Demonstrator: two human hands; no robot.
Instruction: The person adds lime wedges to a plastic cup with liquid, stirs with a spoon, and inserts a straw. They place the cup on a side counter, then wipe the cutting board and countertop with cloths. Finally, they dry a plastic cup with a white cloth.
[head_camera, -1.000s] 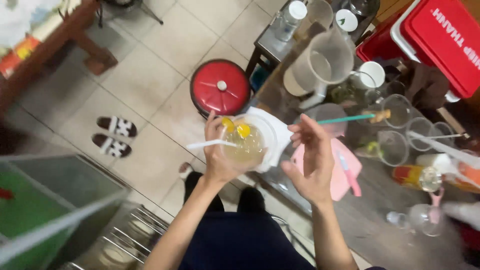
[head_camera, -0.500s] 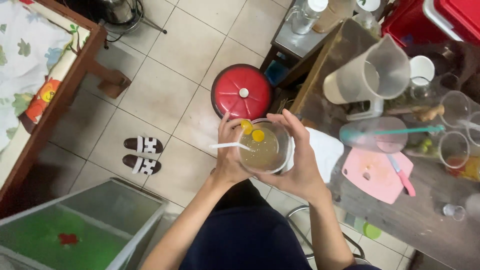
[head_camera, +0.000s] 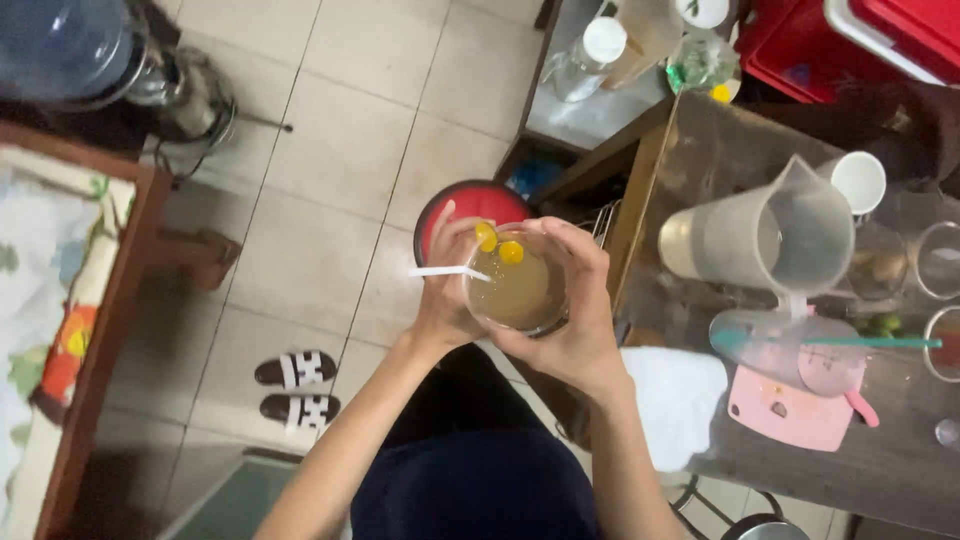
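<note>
Head view, looking straight down: both hands wrap one clear cup (head_camera: 517, 285) held in front of the torso, over the tiled floor (head_camera: 330, 150), just off the table edge (head_camera: 640, 210). Left hand (head_camera: 445, 290) grips the cup's left side, fingers curled around the wall, and pins a white spoon or stirrer (head_camera: 440, 271) that sticks out sideways across the rim. Right hand (head_camera: 575, 320) cups the right side and underside, fingers closed around it. Neither hand is free.

Cup contents: cloudy yellowish liquid, filled fairly high, two small yellow-orange pieces (head_camera: 498, 245) floating at the far rim. So the drink looks poured and garnished; my read is the mixing is mostly done. No lid on the cup, and it is not set down anywhere.

On the table: frosted plastic pitcher (head_camera: 760, 240), upright, some liquid in the bottom; a second clear cup (head_camera: 790, 345) with a teal straw or stirrer (head_camera: 850, 342) lying across it, sitting partly over a pink cutting board (head_camera: 790, 410); white cloth (head_camera: 675, 400) near the table's edge. Red round lid (head_camera: 480, 200) sits below, behind the hands. Sandals (head_camera: 295, 390) on the floor, well apart.
</note>
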